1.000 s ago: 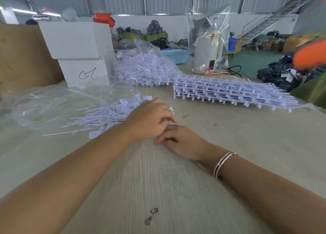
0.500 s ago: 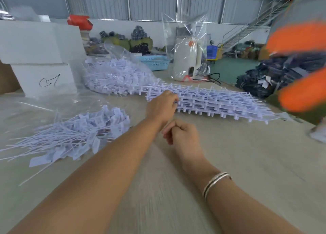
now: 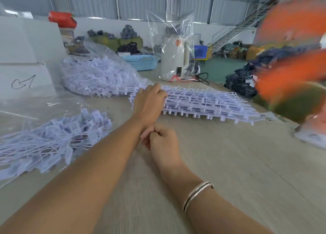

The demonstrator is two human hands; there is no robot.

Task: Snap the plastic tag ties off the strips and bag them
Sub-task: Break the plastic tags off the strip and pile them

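Reaching across the table (image 3: 220, 163), you are laying your left hand (image 3: 150, 103) on the near-left end of the stack of strips (image 3: 202, 101), which is lying flat just beyond your hands, its long axis running from that end away to the right. The fingers are curling down over the stack's edge, though whether they are actually pinching a strip is hidden behind the back of the hand. Your right hand (image 3: 161, 138) is sitting nearer you, fist loosely curled with nothing visible in it, knuckles touching the left wrist. So the left hand is the one on the work; the right is close behind and would need to travel only a little forward and right to steady the stack. Already snapped ties (image 3: 53, 136) are lying in a loose heap to the near left, well apart from the stack, and more are filling the clear bag (image 3: 98, 75) at the far left.
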